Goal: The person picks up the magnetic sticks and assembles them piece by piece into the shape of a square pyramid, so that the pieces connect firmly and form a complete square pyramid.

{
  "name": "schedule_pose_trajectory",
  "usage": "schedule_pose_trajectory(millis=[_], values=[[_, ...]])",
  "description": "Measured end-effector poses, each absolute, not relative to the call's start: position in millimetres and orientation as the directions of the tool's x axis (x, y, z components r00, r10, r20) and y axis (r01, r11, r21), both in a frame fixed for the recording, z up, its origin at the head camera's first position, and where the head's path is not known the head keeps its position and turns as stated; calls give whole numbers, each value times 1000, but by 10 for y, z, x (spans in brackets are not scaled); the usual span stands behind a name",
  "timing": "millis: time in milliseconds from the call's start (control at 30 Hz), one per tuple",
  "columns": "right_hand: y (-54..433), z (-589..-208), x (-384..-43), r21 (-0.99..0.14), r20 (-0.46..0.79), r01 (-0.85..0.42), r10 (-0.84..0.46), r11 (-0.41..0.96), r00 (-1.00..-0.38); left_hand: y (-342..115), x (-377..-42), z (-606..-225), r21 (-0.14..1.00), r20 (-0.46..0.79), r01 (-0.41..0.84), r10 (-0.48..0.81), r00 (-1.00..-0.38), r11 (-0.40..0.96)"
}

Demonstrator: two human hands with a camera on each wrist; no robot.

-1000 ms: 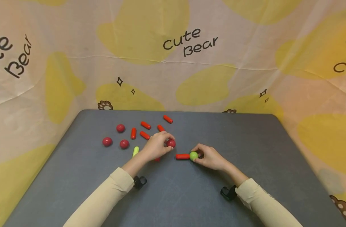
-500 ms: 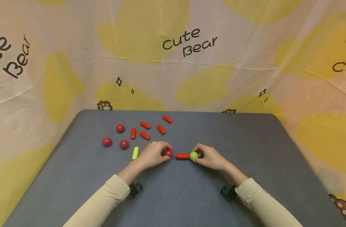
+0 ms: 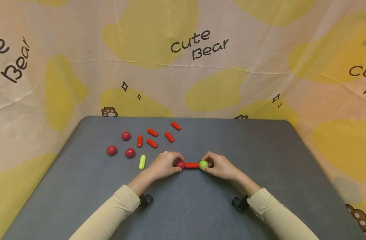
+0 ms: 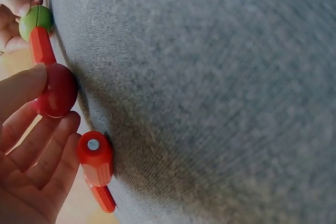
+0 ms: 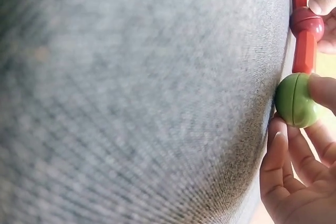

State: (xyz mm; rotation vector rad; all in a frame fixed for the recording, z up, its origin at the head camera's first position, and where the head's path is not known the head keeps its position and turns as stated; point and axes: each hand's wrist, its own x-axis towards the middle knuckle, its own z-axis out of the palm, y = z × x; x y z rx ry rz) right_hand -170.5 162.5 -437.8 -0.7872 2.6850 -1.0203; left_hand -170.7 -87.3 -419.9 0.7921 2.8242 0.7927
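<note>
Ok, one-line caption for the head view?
Left hand holds a red ball and right hand a green ball, joined by a red rod on the grey table.

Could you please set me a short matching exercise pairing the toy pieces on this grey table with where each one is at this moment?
Things:
1. green ball
2. dark red ball
3. orange-red rod
4. yellow-green rod

Places:
A. lying loose on the table, left of the left hand
B. pinched by the right hand
C. bridging the two held balls
D. pinched by the left hand

Pairs: 1-B, 2-D, 3-C, 4-A
</note>
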Motion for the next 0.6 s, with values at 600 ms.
schedule_pose_trajectory(millis=[600], values=[[1560, -4299, -1729, -640, -35, -352, -484, 683, -874, -806, -1819, -4201, 431, 73, 496, 519, -852, 754]])
